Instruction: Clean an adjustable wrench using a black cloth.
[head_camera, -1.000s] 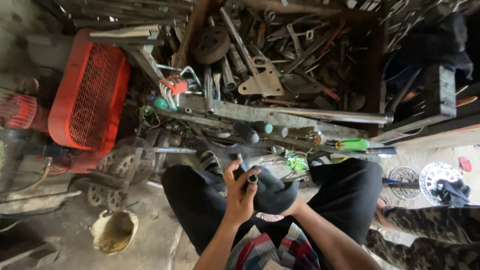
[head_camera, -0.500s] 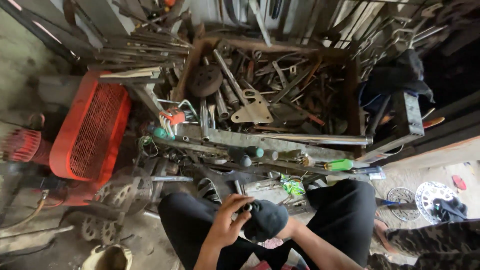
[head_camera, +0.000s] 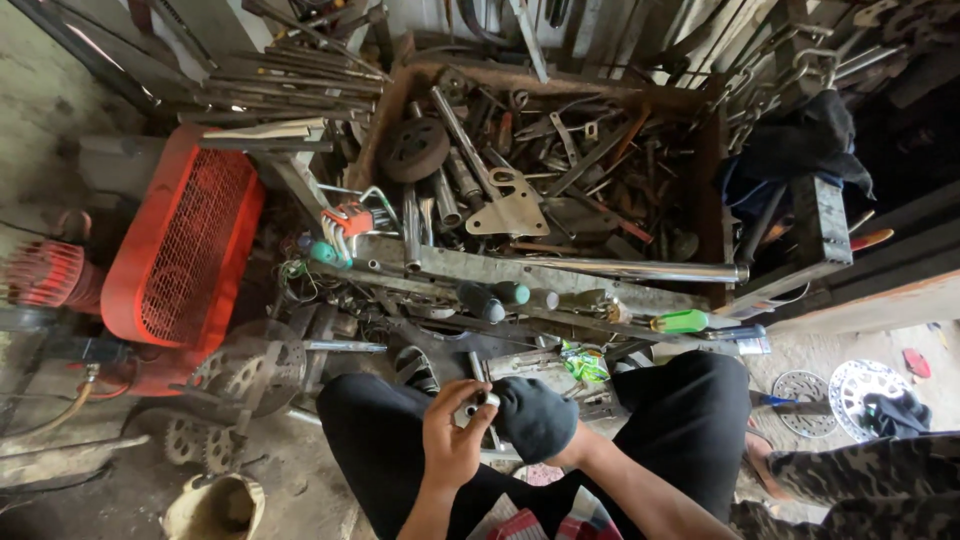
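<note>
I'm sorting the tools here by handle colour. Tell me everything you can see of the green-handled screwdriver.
The green-handled screwdriver lies on its side along the front edge of the rusty metal crate, handle bright green and plastic-looking, pointing right. Its left end runs toward other dark-handled tools laid in the same row. The shaft is mostly hidden among them. Neither hand touches it; it lies just beyond the person's right knee.
</note>
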